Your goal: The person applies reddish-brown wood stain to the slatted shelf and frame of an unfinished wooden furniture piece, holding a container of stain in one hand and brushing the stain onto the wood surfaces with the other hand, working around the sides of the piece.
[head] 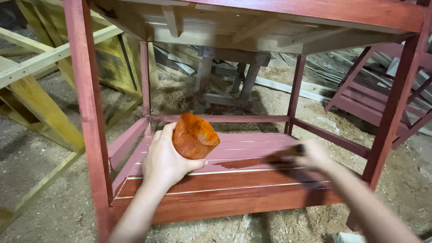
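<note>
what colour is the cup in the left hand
Orange-brown, stained with reddish finish; the cup shows best in the head view.

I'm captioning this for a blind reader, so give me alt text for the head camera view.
A left hand holds an orange-stained cup over a red table's lower shelf, while the blurred right hand drags a brush across the slats. Sawdust floor and bare frames surround it.

A red-painted wooden table frame (90, 112) stands on a sawdust-covered floor (40, 153). Its low slatted shelf (234, 175) has darker, glossy front boards and paler pink boards behind. Scrap planks (288, 87) lie on the floor beyond, with unpainted yellowish wooden frames (40, 103) standing at the left and another red frame (373, 99) at the right.
</note>
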A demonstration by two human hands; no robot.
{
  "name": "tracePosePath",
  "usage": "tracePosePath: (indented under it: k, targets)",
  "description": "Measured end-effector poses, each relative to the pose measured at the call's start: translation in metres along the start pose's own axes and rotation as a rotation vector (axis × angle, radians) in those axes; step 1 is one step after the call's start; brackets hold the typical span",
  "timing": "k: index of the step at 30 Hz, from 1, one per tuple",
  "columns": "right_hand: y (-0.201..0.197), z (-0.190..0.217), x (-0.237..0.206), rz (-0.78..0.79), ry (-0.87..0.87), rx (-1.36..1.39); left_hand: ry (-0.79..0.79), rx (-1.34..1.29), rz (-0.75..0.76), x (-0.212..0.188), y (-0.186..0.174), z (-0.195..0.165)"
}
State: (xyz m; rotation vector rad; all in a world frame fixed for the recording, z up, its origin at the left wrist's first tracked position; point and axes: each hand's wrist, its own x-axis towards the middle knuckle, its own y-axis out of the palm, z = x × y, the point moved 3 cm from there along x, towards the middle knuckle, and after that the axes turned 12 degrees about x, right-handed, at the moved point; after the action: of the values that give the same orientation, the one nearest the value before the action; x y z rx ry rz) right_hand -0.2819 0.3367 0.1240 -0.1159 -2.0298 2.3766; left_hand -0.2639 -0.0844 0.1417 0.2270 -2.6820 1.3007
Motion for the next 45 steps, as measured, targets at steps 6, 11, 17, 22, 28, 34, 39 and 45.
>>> tracePosePath:
  k: [6,11,17,22,28,34,39,45]
  targets:
    - [-0.006,-0.044,-0.018,-0.087,0.195,0.016,0.036,-0.010,-0.004,-0.006,0.001,0.002]
    - [0.038,0.090,0.020,0.077,-0.217,0.262,0.055,-0.032,-0.023,-0.009,0.000,-0.004]
    - [0.042,0.119,0.040,0.183,-0.302,0.594,0.050,-0.001,-0.029,-0.009,-0.003,-0.005]
    - [-0.016,0.015,0.005,0.032,0.033,0.127,0.063,-0.023,-0.039,-0.013,-0.004,-0.002]
    - [-0.017,0.039,-0.034,0.050,0.045,0.024,0.045,-0.049,-0.001,-0.017,-0.008,-0.004]
    - [0.007,0.094,-0.029,0.042,-0.287,0.502,0.035,-0.061,0.040,-0.022,-0.007,-0.013]
    - [-0.035,0.000,-0.039,-0.030,0.083,0.387,0.056,-0.036,0.031,-0.024,-0.006,-0.015]
    - [-0.048,-0.028,-0.041,-0.021,0.106,-0.120,0.035,-0.014,0.100,-0.026,0.003,-0.028]
